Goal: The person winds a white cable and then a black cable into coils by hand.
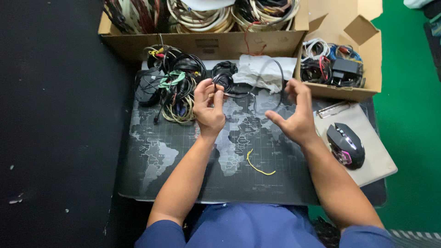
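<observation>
Dark flooring is lying to one side and green to the other, and between them a counter (151, 183) is carrying a grey mat printed with a world map. Over that mat the left hand (209, 108) is pinching one end of a thin black cable (268, 80), its fingers (219, 97) closed narrowly on the cord. From there the cable is arching up and over toward the right hand (294, 115), whose fingers (294, 87) are spreading wide, the loop seeming to brush just behind them (whether it is actually resting on them is hard to tell).

By my judgement the cable is light, limp and a little springy, so it is likely tending to uncoil and slip through a loose hold. Pinching it close to the end, as the left hand is doing, looks like the sound place to take it. The plug ends are probably the only stiff parts.

Just beyond the left fingers a heap of coiled cables (172, 85) is lying, some tied with green. Behind the loop a crumpled white cloth (264, 71) is sitting against a long cardboard box (202, 43) of wound cords. Past the right fingers a smaller box (363, 50) is holding more wires. Below the hands a yellow twist tie (257, 164) is lying on the mat, and a black mouse (345, 144) is resting on a beige pad beside the right wrist.
</observation>
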